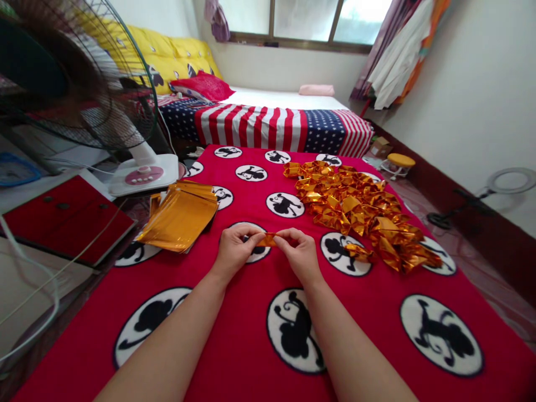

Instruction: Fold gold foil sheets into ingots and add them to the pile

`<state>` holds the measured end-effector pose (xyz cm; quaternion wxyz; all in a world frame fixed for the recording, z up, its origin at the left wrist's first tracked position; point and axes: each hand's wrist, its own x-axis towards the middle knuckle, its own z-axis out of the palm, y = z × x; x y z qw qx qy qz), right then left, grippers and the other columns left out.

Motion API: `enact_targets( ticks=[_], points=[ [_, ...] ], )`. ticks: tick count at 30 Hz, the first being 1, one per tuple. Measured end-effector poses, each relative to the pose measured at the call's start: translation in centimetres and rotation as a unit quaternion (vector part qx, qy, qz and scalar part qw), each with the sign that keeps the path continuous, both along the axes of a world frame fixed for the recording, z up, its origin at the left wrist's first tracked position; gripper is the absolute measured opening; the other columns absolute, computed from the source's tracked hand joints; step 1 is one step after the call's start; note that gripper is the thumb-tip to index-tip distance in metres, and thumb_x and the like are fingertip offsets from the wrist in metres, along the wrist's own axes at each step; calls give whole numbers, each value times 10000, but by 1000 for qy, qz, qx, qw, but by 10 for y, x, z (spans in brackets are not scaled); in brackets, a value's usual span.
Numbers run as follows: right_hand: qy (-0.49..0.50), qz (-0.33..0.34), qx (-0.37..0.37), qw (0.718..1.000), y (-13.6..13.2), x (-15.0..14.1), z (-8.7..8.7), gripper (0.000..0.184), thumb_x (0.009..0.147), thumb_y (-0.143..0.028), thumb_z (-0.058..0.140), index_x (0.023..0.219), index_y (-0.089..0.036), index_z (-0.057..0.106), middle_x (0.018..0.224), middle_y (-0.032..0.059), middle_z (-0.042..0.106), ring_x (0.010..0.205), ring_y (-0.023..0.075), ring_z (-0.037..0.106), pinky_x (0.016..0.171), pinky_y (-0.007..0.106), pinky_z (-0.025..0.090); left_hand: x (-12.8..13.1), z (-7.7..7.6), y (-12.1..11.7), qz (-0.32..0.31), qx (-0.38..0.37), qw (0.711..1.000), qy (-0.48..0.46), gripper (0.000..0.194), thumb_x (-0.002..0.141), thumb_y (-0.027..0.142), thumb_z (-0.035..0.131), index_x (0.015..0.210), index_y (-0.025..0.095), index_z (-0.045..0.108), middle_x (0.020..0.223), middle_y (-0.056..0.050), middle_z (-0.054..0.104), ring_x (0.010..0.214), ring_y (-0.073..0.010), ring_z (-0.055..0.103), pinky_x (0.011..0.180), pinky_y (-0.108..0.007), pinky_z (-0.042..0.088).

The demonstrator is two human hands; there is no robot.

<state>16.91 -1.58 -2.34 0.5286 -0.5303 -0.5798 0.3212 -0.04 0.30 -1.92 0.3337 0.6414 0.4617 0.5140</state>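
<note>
Between my two hands is a narrow folded strip of shiny orange-gold foil paper (267, 240). My left hand (237, 248) pinches its left end with thumb and fingers. At the other end, my right hand (298, 251) grips it the same way. To the left lies a stack of flat gold foil sheets (180, 218). On the right, a large heap of folded gold foil pieces (352, 201) spreads over the red cloth. One small foil piece (358, 252) rests apart, nearer my right hand.
A red cloth (234, 346) with monkey prints covers the surface. A fan (144, 173) stands at the left beside a red panel (62, 215). Behind is a bed with a striped, starred cover (268, 125). A yellow stool (401, 161) and ring-shaped stand (511, 181) are at the right.
</note>
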Motion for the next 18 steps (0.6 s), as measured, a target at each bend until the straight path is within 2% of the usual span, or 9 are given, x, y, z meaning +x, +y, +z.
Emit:
enact_targets(
  ticks=[5, 10, 15, 18],
  points=[
    [77, 31, -7, 996, -2, -3, 9, 99, 735, -273, 686, 673, -197, 701, 660, -12, 640, 635, 137, 543, 625, 258, 414, 1, 0, 0, -5, -7, 1000, -10, 122, 767, 269, 702, 727, 158, 732, 726, -42, 721, 659, -146, 635, 593, -226, 475],
    [130, 31, -20, 991, -6, -6, 12, 98, 724, -252, 675, 652, -188, 696, 643, -16, 623, 626, 129, 539, 611, 248, 411, 4, 2, -4, -25, -23, 999, 16, 174, 798, 327, 681, 785, 156, 715, 711, -31, 695, 619, -131, 605, 555, -215, 447],
    [122, 32, -39, 991, -7, -9, 11, 129, 743, -290, 674, 677, -182, 698, 654, 7, 668, 622, 149, 590, 610, 257, 454, 6, 5, -6, -60, -38, 996, 44, 223, 745, 366, 749, 831, 162, 730, 741, -30, 713, 649, -140, 619, 597, -221, 471],
    [103, 26, -37, 994, -7, -11, 11, 158, 754, -338, 677, 761, -184, 710, 740, 34, 712, 677, 170, 634, 647, 270, 487, 6, 4, -4, -46, -65, 997, -10, 253, 744, 395, 744, 792, 147, 728, 726, -39, 713, 648, -152, 632, 592, -231, 487]
  ],
)
